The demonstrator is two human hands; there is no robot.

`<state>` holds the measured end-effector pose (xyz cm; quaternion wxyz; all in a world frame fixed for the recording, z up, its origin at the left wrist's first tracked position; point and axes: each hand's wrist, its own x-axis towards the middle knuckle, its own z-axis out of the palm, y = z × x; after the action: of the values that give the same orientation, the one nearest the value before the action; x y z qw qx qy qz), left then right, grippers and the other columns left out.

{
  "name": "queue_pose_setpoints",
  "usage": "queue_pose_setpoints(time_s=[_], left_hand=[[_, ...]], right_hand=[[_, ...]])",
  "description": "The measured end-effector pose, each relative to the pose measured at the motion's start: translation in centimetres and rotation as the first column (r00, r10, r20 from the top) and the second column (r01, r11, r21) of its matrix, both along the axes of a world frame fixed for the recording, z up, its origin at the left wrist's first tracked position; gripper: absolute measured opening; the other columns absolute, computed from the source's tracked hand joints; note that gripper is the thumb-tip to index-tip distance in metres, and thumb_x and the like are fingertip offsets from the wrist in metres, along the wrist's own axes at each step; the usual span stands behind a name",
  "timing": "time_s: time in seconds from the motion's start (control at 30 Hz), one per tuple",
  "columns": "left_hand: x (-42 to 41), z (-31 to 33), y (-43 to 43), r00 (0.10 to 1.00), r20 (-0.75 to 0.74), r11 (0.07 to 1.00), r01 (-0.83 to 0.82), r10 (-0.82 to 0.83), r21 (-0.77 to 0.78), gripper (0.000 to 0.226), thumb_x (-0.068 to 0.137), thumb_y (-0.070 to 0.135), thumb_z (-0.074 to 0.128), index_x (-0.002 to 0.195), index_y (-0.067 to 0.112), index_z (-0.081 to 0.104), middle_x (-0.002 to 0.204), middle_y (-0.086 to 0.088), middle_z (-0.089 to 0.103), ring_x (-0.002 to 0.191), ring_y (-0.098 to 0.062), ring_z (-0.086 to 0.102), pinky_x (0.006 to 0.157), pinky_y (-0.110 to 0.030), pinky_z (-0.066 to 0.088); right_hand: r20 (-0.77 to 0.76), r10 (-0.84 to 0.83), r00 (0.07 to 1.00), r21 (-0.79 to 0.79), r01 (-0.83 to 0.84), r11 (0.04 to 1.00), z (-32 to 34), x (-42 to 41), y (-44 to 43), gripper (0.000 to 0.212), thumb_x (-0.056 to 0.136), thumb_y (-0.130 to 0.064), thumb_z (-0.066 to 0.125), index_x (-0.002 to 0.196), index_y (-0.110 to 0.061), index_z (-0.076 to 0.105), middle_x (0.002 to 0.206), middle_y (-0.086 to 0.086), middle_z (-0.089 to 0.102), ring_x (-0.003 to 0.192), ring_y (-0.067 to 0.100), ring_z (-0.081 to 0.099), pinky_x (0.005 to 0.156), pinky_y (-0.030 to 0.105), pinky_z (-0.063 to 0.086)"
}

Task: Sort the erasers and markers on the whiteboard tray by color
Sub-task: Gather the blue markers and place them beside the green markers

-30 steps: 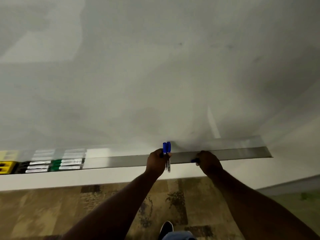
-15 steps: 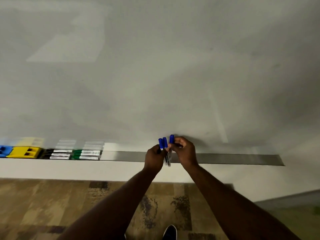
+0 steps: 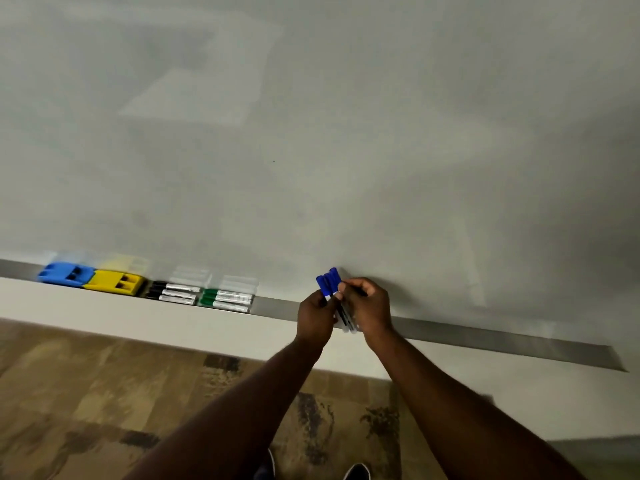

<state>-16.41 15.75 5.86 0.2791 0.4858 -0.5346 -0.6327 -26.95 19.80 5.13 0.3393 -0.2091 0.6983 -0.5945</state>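
Observation:
Three blue-capped markers [image 3: 329,284] stand upright as a bundle just above the metal whiteboard tray [image 3: 485,337]. My left hand [image 3: 317,315] and my right hand [image 3: 367,306] are both closed around this bundle. On the tray to the left lie three green markers [image 3: 227,301], then three black markers [image 3: 173,293], then a yellow eraser [image 3: 116,282] and a blue eraser [image 3: 65,273] at the far left. The lower ends of the blue markers are partly hidden by my fingers.
The whiteboard [image 3: 311,133] fills the upper view. A white ledge [image 3: 138,323] runs below the tray. Patterned carpet [image 3: 86,410] and my shoes [image 3: 356,472] lie underneath. The tray right of my hands is bare metal.
My right hand picked up a third blue marker from the tray and brought it to the two in my left hand. The view has swung left, revealing the erasers.

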Motion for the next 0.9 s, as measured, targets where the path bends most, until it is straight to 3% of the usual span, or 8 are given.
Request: queue_pose_setpoints(time_s=[0.1, 0.23, 0.37, 0.47, 0.57, 0.7, 0.77, 0.9], left_hand=[[1.9, 0.4, -1.7, 0.994, -0.084, 0.995, -0.057, 0.064, 0.081, 0.009, 0.090, 0.021, 0.067, 0.094, 0.016, 0.072, 0.090, -0.023, 0.070, 0.083, -0.029, 0.072, 0.074, -0.043, 0.062], [4.8, -0.1, -4.2, 0.981, -0.136, 0.981, -0.114, 0.136, 0.157, 0.012, 0.084, 0.026, 0.074, 0.091, 0.017, 0.075, 0.079, -0.007, 0.075, 0.073, -0.018, 0.073, 0.061, -0.027, 0.060], [7.3, -1.3, -6.6, 0.973, -0.093, 0.959, -0.190, 0.213, 0.210, 0.011, 0.082, 0.023, 0.076, 0.087, 0.013, 0.075, 0.084, -0.019, 0.073, 0.078, -0.027, 0.072, 0.073, -0.043, 0.062], [8.4, -2.3, -8.0, 0.962, -0.066, 0.934, -0.240, 0.265, 0.264, 0.012, 0.081, 0.022, 0.077, 0.085, 0.011, 0.075, 0.079, -0.013, 0.075, 0.080, -0.031, 0.073, 0.074, -0.044, 0.062], [9.1, -2.9, -9.2, 0.935, -0.065, 0.888, -0.309, 0.349, 0.340, 0.013, 0.078, 0.022, 0.079, 0.079, 0.011, 0.074, 0.071, -0.007, 0.075, 0.072, -0.026, 0.073, 0.066, -0.035, 0.060], [9.7, -3.8, -10.3, 0.909, -0.112, 0.842, -0.318, 0.402, 0.436, 0.016, 0.079, 0.018, 0.078, 0.088, 0.006, 0.073, 0.083, -0.013, 0.076, 0.078, -0.028, 0.074, 0.075, -0.039, 0.061], [10.0, -4.2, -10.7, 0.902, -0.121, 0.826, -0.318, 0.415, 0.465, 0.016, 0.080, 0.016, 0.077, 0.089, 0.003, 0.072, 0.085, -0.016, 0.075, 0.078, -0.029, 0.073, 0.072, -0.038, 0.061], [10.7, -5.0, -11.3, 0.892, -0.116, 0.797, -0.324, 0.437, 0.509, 0.018, 0.080, 0.014, 0.077, 0.093, 0.002, 0.070, 0.086, -0.016, 0.075, 0.077, -0.027, 0.073, 0.060, -0.030, 0.057]], right_hand=[[0.037, -0.017, 0.999, 0.005, 0.017, 1.000, 0.0, 2.2, -2.1, 0.011, 0.083, -0.022, 0.074, 0.077, -0.031, 0.075, 0.081, -0.007, 0.077, 0.075, 0.011, 0.074, 0.075, 0.035, 0.062], [0.072, 0.070, 0.995, 0.026, -0.072, 0.997, 0.1, 5.0, -4.7, 0.023, 0.089, -0.012, 0.066, 0.085, -0.032, 0.076, 0.092, -0.006, 0.077, 0.089, 0.018, 0.074, 0.082, 0.036, 0.060], [0.070, 0.174, 0.982, 0.049, -0.178, 0.983, -0.1, 7.5, -6.4, 0.023, 0.091, -0.011, 0.065, 0.099, -0.030, 0.075, 0.105, -0.001, 0.075, 0.099, 0.020, 0.072, 0.086, 0.034, 0.059], [0.083, 0.221, 0.972, 0.079, -0.228, 0.971, -0.5, 8.7, -7.0, 0.026, 0.090, -0.012, 0.066, 0.100, -0.034, 0.075, 0.105, -0.005, 0.076, 0.098, 0.017, 0.073, 0.087, 0.035, 0.059], [0.184, 0.165, 0.969, 0.103, -0.186, 0.977, -1.4, 9.5, -7.1, 0.022, 0.088, -0.014, 0.070, 0.099, -0.032, 0.074, 0.104, 0.001, 0.077, 0.094, 0.022, 0.074, 0.078, 0.039, 0.062], [0.387, 0.072, 0.919, 0.063, -0.104, 0.993, -3.2, 10.8, -6.9, 0.028, 0.088, -0.008, 0.069, 0.115, -0.015, 0.070, 0.109, 0.013, 0.074, 0.094, 0.030, 0.074, 0.072, 0.041, 0.061], [0.409, 0.001, 0.912, 0.060, -0.028, 0.998, -3.8, 11.5, -7.3, 0.028, 0.087, -0.005, 0.069, 0.115, -0.011, 0.069, 0.111, 0.015, 0.072, 0.096, 0.031, 0.073, 0.075, 0.040, 0.061], [0.387, -0.077, 0.919, 0.087, 0.046, 0.995, -4.8, 12.4, -8.1, 0.023, 0.085, -0.003, 0.071, 0.100, -0.019, 0.074, 0.109, 0.012, 0.072, 0.097, 0.030, 0.073, 0.076, 0.039, 0.062]])
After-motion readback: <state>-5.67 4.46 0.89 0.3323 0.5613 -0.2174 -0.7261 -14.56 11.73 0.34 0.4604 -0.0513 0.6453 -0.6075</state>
